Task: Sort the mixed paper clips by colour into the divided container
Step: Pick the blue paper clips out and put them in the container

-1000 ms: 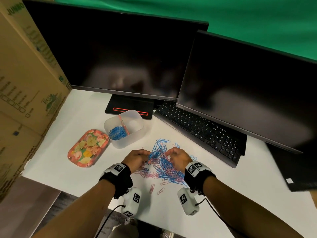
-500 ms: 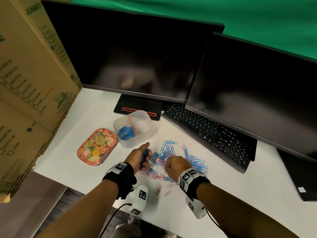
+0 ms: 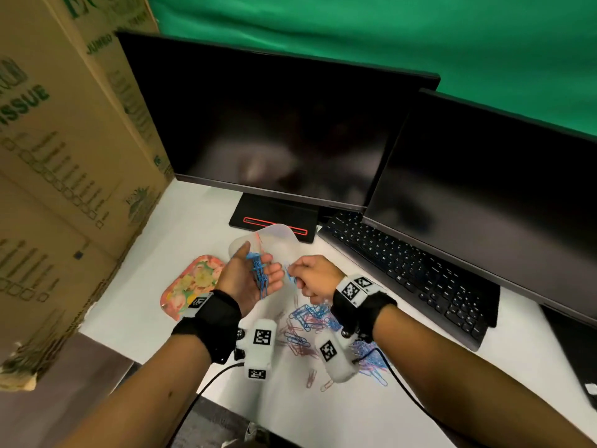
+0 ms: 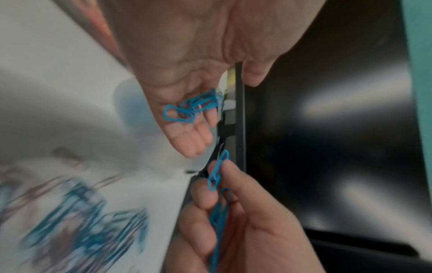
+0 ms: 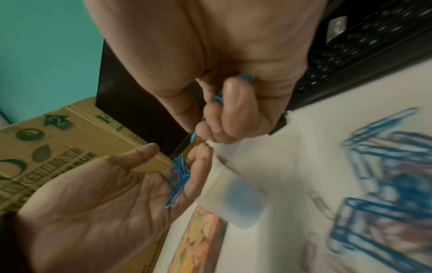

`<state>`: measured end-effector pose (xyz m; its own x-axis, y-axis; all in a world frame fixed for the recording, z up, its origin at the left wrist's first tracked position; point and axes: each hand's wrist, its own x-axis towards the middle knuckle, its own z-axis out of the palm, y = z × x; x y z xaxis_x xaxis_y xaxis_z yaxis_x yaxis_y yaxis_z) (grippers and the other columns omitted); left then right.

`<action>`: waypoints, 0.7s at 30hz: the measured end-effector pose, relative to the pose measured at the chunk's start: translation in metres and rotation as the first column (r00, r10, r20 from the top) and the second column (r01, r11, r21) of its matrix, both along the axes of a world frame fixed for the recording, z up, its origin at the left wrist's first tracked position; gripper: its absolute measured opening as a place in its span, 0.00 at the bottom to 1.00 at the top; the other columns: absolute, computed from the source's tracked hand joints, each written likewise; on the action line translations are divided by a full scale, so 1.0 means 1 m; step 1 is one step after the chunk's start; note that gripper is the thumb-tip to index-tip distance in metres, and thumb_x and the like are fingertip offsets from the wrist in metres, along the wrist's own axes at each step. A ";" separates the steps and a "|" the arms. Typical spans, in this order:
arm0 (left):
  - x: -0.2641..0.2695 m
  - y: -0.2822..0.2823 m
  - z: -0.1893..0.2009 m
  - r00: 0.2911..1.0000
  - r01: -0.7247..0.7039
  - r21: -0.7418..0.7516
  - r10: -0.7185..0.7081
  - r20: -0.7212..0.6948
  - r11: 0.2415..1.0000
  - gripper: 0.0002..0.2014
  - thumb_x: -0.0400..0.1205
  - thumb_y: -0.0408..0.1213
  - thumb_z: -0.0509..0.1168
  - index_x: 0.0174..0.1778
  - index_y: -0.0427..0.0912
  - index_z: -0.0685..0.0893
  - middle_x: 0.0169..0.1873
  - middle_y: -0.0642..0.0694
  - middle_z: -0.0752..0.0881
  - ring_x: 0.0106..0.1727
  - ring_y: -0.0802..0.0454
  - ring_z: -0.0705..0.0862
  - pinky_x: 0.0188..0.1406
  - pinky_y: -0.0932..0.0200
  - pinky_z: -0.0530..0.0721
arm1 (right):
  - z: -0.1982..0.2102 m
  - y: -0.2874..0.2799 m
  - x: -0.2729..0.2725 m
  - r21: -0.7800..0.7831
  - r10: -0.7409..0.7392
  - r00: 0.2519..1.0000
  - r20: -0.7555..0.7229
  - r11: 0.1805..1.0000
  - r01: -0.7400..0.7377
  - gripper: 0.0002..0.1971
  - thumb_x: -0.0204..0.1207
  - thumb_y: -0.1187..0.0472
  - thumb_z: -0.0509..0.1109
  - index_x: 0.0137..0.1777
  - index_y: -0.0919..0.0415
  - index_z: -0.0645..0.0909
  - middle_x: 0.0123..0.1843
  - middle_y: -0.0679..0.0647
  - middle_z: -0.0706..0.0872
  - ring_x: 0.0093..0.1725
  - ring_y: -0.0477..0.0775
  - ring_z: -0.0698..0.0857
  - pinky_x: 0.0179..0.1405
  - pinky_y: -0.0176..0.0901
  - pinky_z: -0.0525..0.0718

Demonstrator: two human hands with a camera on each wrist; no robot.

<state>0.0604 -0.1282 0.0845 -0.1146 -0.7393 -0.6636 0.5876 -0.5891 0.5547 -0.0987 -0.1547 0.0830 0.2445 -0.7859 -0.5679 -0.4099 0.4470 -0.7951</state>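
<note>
My left hand [image 3: 255, 279] is raised palm up in front of the translucent divided container [image 3: 282, 236], fingers relaxed, with a small bunch of blue paper clips [image 3: 259, 273] lying on them. The wrist views show the same bunch [image 4: 194, 109] [image 5: 178, 177]. Just right of it, my right hand [image 3: 308, 276] pinches a few more blue clips [image 4: 217, 173] between thumb and curled fingers, the top clip pointing at the left fingertips. The mixed pile of blue and pink clips [image 3: 310, 321] lies on the white desk under my right wrist. My left hand hides the container's contents.
A floral tray [image 3: 190, 286] sits left of the container. Two dark monitors [image 3: 274, 130] stand behind, with a black keyboard [image 3: 410, 270] to the right. Cardboard boxes [image 3: 64, 156] wall off the left side. A few pink clips [image 3: 311, 378] lie near the desk's front edge.
Both hands have lifted off the pile. The left hand, closed on blue clips half a second ago, has turned palm up and opened before the container; the right has risen beside it pinching blue clips.
</note>
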 end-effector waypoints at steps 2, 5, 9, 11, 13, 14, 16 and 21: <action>0.012 -0.010 0.011 0.997 -0.075 0.024 0.075 0.029 0.997 0.24 0.85 0.60 0.50 0.43 0.41 0.76 0.40 0.39 0.80 0.42 0.43 0.81 0.48 0.50 0.80 | 0.009 -0.013 0.023 -0.027 0.035 0.999 -0.035 0.999 -0.036 0.07 0.80 0.60 0.63 0.41 0.57 0.78 0.28 0.53 0.74 0.19 0.48 0.68 0.15 0.29 0.63; 0.024 -0.023 0.021 0.975 -0.173 0.064 0.162 0.151 0.983 0.20 0.84 0.56 0.55 0.49 0.40 0.75 0.42 0.38 0.78 0.42 0.43 0.79 0.43 0.50 0.80 | 0.016 -0.030 0.055 -0.060 0.070 0.992 -0.101 0.995 -0.077 0.06 0.79 0.62 0.62 0.45 0.60 0.80 0.31 0.56 0.78 0.22 0.52 0.71 0.16 0.33 0.67; 0.034 -0.034 0.024 0.952 -0.138 0.078 0.111 0.285 0.987 0.25 0.83 0.56 0.57 0.64 0.37 0.73 0.53 0.36 0.77 0.48 0.42 0.79 0.51 0.46 0.77 | 0.030 -0.045 0.087 -0.080 0.206 0.958 -0.198 0.971 -0.226 0.13 0.80 0.60 0.61 0.61 0.63 0.81 0.44 0.60 0.86 0.40 0.62 0.88 0.42 0.54 0.91; 0.038 -0.038 0.021 0.936 -0.115 0.095 0.076 0.345 0.989 0.31 0.82 0.57 0.58 0.72 0.35 0.71 0.64 0.36 0.76 0.61 0.38 0.78 0.59 0.45 0.77 | 0.034 -0.050 0.093 -0.087 0.230 0.946 -0.226 0.963 -0.255 0.15 0.81 0.60 0.62 0.65 0.64 0.79 0.56 0.61 0.85 0.54 0.64 0.88 0.55 0.58 0.88; 0.039 -0.038 0.020 0.912 -0.103 0.080 0.061 0.405 0.991 0.31 0.83 0.57 0.58 0.75 0.37 0.70 0.73 0.34 0.71 0.74 0.36 0.72 0.70 0.42 0.75 | 0.034 -0.053 0.091 -0.099 0.206 0.951 -0.232 0.967 -0.233 0.20 0.80 0.59 0.64 0.71 0.60 0.76 0.63 0.60 0.83 0.60 0.62 0.85 0.58 0.56 0.87; 0.039 -0.038 0.020 0.900 -0.096 0.066 0.058 0.431 0.993 0.30 0.83 0.56 0.58 0.75 0.38 0.71 0.73 0.33 0.71 0.75 0.36 0.71 0.72 0.40 0.74 | 0.034 -0.053 0.089 -0.088 0.179 0.961 -0.212 0.976 -0.201 0.21 0.80 0.59 0.65 0.73 0.59 0.75 0.62 0.60 0.83 0.60 0.62 0.85 0.58 0.56 0.87; 0.037 -0.036 0.019 0.872 -0.087 0.017 0.068 0.485 0.996 0.26 0.84 0.53 0.57 0.72 0.38 0.74 0.68 0.34 0.76 0.70 0.38 0.74 0.70 0.40 0.76 | 0.032 -0.052 0.081 -0.103 0.121 0.980 -0.159 0.985 -0.139 0.20 0.78 0.60 0.66 0.70 0.61 0.76 0.54 0.59 0.82 0.55 0.59 0.85 0.59 0.60 0.86; 0.023 -0.015 0.015 0.753 0.053 -0.159 0.065 0.655 0.986 0.07 0.80 0.33 0.63 0.45 0.38 0.86 0.38 0.42 0.85 0.36 0.46 0.81 0.32 0.60 0.77 | 0.031 -0.043 0.038 -0.069 -0.020 1.000 0.001 0.997 0.020 0.10 0.80 0.69 0.60 0.51 0.59 0.82 0.39 0.55 0.80 0.38 0.52 0.80 0.34 0.41 0.83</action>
